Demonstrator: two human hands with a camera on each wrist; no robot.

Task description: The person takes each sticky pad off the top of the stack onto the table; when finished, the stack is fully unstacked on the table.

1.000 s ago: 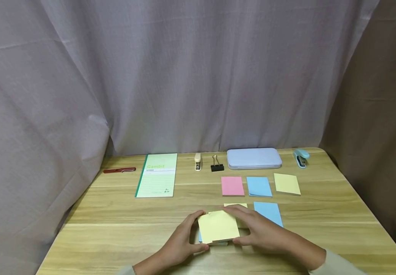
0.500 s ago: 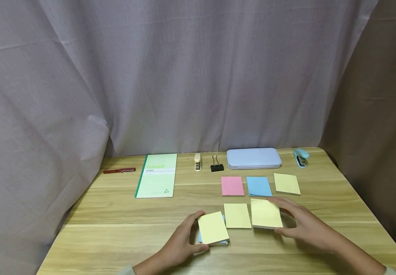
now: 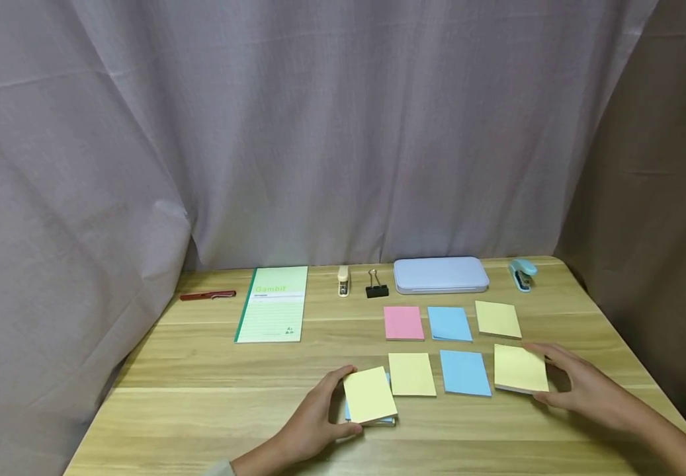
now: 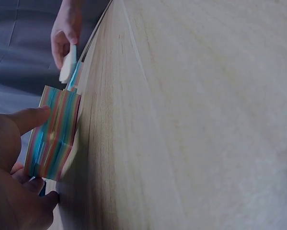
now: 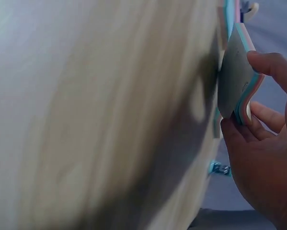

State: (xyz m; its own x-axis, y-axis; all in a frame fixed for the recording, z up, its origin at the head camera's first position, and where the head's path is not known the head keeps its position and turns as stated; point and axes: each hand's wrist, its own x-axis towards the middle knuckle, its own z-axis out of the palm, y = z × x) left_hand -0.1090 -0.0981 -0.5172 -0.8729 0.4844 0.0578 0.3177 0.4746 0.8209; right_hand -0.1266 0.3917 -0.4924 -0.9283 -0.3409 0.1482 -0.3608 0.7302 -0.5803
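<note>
the right hand is pinching a small yellow-topped wad of sticky notes by its edges, thumb on one side and fingers on the other, at the right end of the near row. the left hand is cupping the main stack near the table's front edge. five pads are lying flat already – pink, blue, yellow, then yellow and blue – so the sixth looks nearly placed. the right wrist view is showing what the head view isn't: the wad is lifted and bent, multicoloured along its edge.
</note>
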